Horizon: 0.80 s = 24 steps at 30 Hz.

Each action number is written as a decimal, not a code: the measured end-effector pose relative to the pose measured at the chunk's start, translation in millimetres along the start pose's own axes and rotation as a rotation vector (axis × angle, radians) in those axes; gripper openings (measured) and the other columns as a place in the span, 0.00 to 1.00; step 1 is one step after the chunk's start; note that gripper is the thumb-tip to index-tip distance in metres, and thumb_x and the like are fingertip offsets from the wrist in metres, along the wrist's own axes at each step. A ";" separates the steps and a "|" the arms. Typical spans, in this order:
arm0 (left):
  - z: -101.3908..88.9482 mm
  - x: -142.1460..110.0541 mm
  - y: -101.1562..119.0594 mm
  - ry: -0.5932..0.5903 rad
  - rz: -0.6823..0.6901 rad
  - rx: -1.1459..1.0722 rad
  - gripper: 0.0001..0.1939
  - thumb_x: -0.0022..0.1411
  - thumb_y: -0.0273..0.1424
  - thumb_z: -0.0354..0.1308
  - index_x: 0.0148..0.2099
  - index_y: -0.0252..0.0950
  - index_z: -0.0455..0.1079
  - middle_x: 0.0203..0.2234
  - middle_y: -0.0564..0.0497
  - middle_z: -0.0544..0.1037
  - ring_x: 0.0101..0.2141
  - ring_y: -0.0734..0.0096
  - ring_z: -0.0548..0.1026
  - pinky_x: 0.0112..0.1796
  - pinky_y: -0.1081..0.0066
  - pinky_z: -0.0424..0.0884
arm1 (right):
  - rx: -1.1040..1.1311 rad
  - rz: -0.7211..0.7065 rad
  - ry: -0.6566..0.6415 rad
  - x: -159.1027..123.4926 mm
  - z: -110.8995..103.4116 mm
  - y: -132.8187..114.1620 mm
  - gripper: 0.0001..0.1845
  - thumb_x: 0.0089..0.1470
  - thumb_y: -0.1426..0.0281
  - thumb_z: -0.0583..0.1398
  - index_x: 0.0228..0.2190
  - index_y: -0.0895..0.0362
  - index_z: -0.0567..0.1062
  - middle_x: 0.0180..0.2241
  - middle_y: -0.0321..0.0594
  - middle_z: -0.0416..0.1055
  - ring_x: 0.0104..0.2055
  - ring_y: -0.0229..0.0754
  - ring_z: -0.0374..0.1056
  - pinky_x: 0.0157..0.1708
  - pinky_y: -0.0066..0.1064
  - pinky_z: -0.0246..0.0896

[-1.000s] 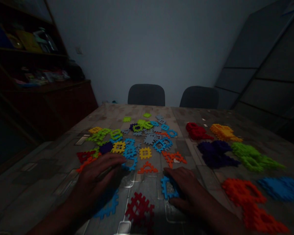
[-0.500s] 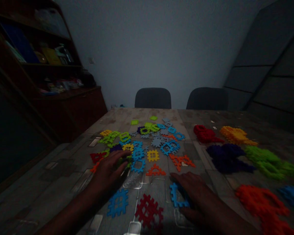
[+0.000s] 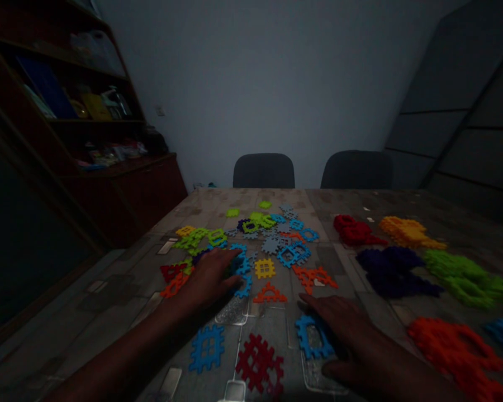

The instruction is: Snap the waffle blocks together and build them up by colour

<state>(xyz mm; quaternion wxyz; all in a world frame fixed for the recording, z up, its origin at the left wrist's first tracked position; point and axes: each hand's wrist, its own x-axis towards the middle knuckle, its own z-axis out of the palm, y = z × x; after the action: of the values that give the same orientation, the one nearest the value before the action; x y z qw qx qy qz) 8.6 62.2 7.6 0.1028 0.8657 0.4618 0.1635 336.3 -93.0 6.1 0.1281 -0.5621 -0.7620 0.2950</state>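
My left hand [image 3: 215,274] reaches over the middle pile, thumb and fingers apart, its fingertips at blue notched pieces [image 3: 243,285]; whether they touch cannot be made out. My right hand [image 3: 339,324] lies low, fingers stretched and thumb apart, beside a blue square frame piece [image 3: 302,336] that it partly covers. Between the hands are a yellow window piece [image 3: 264,268] and an orange triangular piece [image 3: 270,293]. Nearer to me lie a blue window piece [image 3: 207,348] and dark red notched pieces [image 3: 255,362].
Sorted heaps stand on the right: red [image 3: 354,230], yellow [image 3: 408,231], purple [image 3: 392,271], green [image 3: 461,273] and orange [image 3: 448,343]. Loose green pieces [image 3: 193,239] and grey pieces [image 3: 271,244] lie farther back. Two chairs [image 3: 264,171] stand behind the table; a shelf [image 3: 96,120] is at left.
My left hand has moved right, from by the yellow and purple pieces to the blue ones. My right hand stays by the blue frame piece. The view has shifted slightly.
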 end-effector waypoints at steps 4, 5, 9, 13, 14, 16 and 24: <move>-0.6 16.3 1.4 -0.071 0.004 0.036 0.29 0.57 0.34 0.64 0.62 0.39 0.69 0.51 0.42 0.79 0.51 0.48 0.74 0.53 0.53 0.66 | 0.003 0.023 -0.010 -1.9 -5.3 -3.1 0.51 0.48 0.77 0.64 0.69 0.43 0.54 0.66 0.40 0.60 0.67 0.55 0.53 0.66 0.51 0.49; -0.7 18.8 0.6 -0.083 0.004 0.040 0.29 0.57 0.33 0.64 0.61 0.38 0.69 0.51 0.42 0.79 0.51 0.47 0.74 0.52 0.53 0.67 | 0.001 0.034 -0.017 -2.0 -5.4 -3.0 0.52 0.47 0.77 0.64 0.69 0.43 0.54 0.66 0.41 0.60 0.67 0.56 0.53 0.65 0.52 0.49; -0.2 21.2 -4.3 -0.104 -0.002 0.029 0.32 0.55 0.30 0.66 0.62 0.38 0.68 0.51 0.42 0.78 0.52 0.48 0.74 0.53 0.54 0.67 | -0.004 0.025 0.005 -2.5 -3.2 0.0 0.52 0.47 0.76 0.66 0.69 0.42 0.55 0.65 0.41 0.62 0.66 0.57 0.55 0.65 0.53 0.51; 1.6 17.6 -4.1 -0.105 0.011 -0.005 0.32 0.59 0.29 0.63 0.65 0.40 0.64 0.52 0.44 0.77 0.51 0.55 0.74 0.52 0.59 0.69 | -0.018 0.011 0.036 -3.5 -2.1 0.8 0.54 0.45 0.78 0.67 0.69 0.40 0.55 0.64 0.40 0.64 0.65 0.57 0.57 0.64 0.51 0.53; 2.2 16.9 -3.2 -0.105 0.016 -0.008 0.32 0.59 0.29 0.62 0.66 0.40 0.63 0.53 0.44 0.77 0.52 0.55 0.74 0.53 0.59 0.69 | -0.021 0.011 0.035 -3.7 -2.2 0.6 0.54 0.46 0.78 0.67 0.69 0.41 0.55 0.64 0.40 0.64 0.65 0.56 0.57 0.64 0.51 0.53; 3.1 16.4 -1.6 -0.104 0.021 -0.003 0.32 0.59 0.30 0.63 0.66 0.39 0.63 0.55 0.43 0.76 0.53 0.53 0.73 0.54 0.57 0.67 | -0.019 0.014 0.024 -4.3 -2.5 0.7 0.55 0.45 0.79 0.67 0.69 0.41 0.54 0.64 0.40 0.63 0.65 0.56 0.56 0.65 0.51 0.51; 8.0 23.8 -7.7 -0.076 0.013 0.037 0.31 0.58 0.32 0.62 0.64 0.38 0.67 0.52 0.41 0.77 0.52 0.46 0.72 0.53 0.51 0.64 | 0.011 0.016 0.012 -7.9 -8.2 -3.3 0.55 0.47 0.77 0.67 0.69 0.42 0.52 0.66 0.40 0.60 0.67 0.55 0.53 0.65 0.51 0.50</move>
<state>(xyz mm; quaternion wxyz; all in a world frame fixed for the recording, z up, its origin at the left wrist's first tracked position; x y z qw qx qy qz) 18.1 86.0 2.1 0.1032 0.8761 0.4547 0.1224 340.7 -98.5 15.6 0.1335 -0.5692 -0.7550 0.2968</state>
